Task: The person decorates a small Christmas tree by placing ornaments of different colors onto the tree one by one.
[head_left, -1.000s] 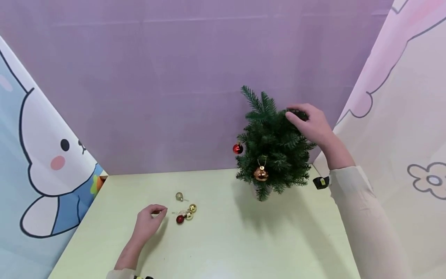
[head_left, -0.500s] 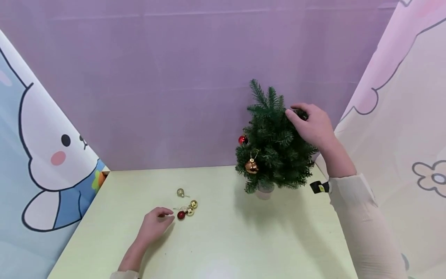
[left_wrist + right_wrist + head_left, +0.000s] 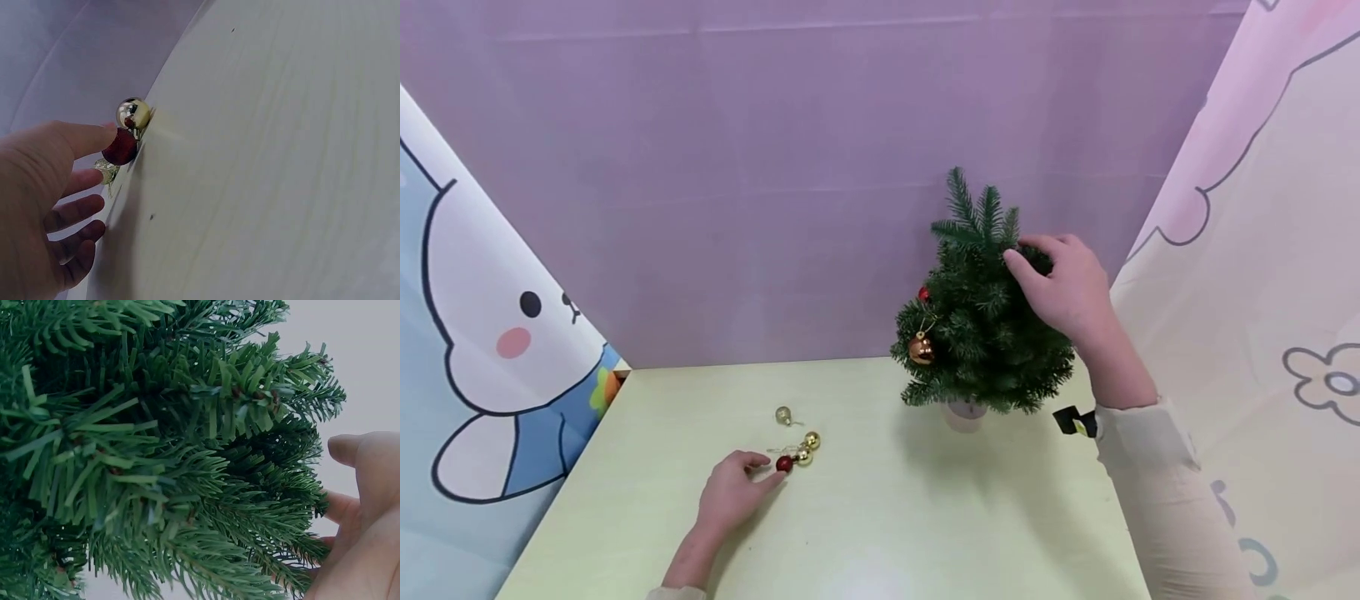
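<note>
A small green artificial Christmas tree (image 3: 985,333) stands in a pale pot (image 3: 964,415) on the right. My right hand (image 3: 1067,287) is at its upper right side, thumb and fingers spread apart and bent about the branches. In the right wrist view, needles partly hide its fingers (image 3: 340,506). A copper bauble (image 3: 921,348) and a red bauble (image 3: 923,294) hang on the tree's left. My left hand (image 3: 735,492) reaches a dark red bauble (image 3: 784,464) on the table. Its thumb touches the bauble in the left wrist view, with the other fingers loosely bent.
Two shiny gold baubles (image 3: 808,447) lie beside the dark red one, and a glittery gold bauble (image 3: 784,415) lies farther back. The pale table (image 3: 865,517) meets a purple backdrop (image 3: 775,208). Printed cloths hang at left (image 3: 497,333) and right (image 3: 1247,275).
My left hand has moved right to the dark red bauble. The tree has turned, carrying its copper bauble left and its red one partly out of sight. My right hand stays at the tree.
</note>
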Demonstrator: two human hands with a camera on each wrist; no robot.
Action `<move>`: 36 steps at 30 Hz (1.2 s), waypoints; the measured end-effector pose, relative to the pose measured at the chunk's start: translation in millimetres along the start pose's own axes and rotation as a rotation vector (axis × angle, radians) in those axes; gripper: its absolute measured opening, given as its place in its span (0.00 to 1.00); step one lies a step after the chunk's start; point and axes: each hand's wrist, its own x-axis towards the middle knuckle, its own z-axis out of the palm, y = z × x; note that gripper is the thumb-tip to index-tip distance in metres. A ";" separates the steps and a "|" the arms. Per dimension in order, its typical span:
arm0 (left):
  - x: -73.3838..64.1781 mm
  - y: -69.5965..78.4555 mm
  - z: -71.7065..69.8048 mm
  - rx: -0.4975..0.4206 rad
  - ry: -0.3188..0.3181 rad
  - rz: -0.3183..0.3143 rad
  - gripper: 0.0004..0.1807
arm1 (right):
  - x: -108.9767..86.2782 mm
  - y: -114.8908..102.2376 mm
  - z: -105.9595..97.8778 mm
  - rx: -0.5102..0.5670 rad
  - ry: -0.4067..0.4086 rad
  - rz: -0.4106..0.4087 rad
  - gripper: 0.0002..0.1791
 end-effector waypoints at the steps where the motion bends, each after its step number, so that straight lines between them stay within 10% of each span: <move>1: -2.4 2.0 1.3 0.007 0.010 -0.004 0.28 | -0.5 1.0 0.7 -0.002 0.006 -0.007 0.33; 23: -21.1 9.2 16.7 0.068 0.066 -0.039 0.25 | -17.4 -2.7 15.2 -0.223 0.160 -0.017 0.39; 28: -20.5 9.9 17.9 0.060 0.061 -0.031 0.23 | -10.5 18.5 14.4 -0.055 0.290 -0.043 0.35; 36: -19.8 9.9 18.4 0.071 0.063 -0.023 0.22 | -2.7 40.9 15.9 0.281 0.206 -0.104 0.26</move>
